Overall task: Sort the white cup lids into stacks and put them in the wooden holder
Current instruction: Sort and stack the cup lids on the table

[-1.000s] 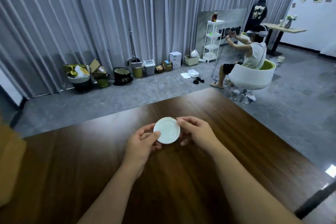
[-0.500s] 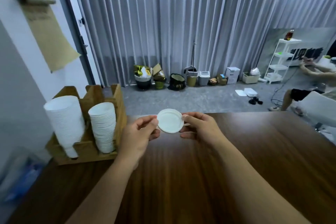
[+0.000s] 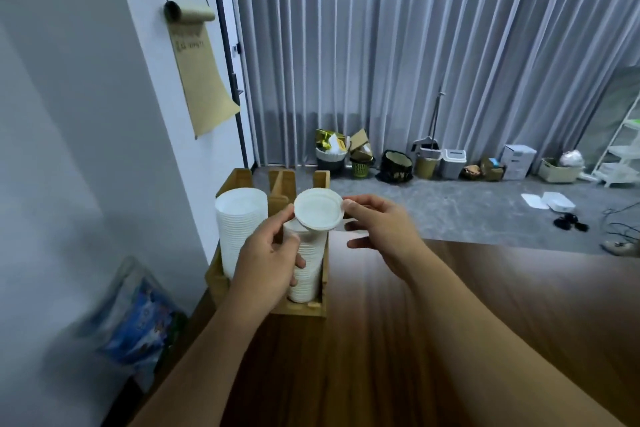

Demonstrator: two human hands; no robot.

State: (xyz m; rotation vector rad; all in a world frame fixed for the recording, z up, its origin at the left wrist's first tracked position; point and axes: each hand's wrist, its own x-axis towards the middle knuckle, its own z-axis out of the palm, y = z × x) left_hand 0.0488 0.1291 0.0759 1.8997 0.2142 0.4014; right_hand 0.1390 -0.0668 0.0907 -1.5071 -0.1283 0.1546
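A round white cup lid [image 3: 318, 208] is held tilted between both hands, just above the right stack in the wooden holder [image 3: 318, 307]. My left hand [image 3: 268, 265] pinches its left rim; my right hand [image 3: 375, 225] pinches its right rim with thumb and forefinger. The holder stands at the table's left end and holds two leaning stacks of white lids: a wider left stack [image 3: 239, 225] and a narrower right stack [image 3: 308, 270], partly hidden behind my left hand.
The dark wooden table [image 3: 398, 340] runs to the right and toward me. A white wall with a hanging paper roll [image 3: 201, 69] lies left of the holder. A blue plastic bag [image 3: 138, 315] sits beside the table. Bins and boxes line the grey curtain.
My view has swung left, bringing the holder near centre. Both hands carried the lid left from over the open table to just above the right stack.
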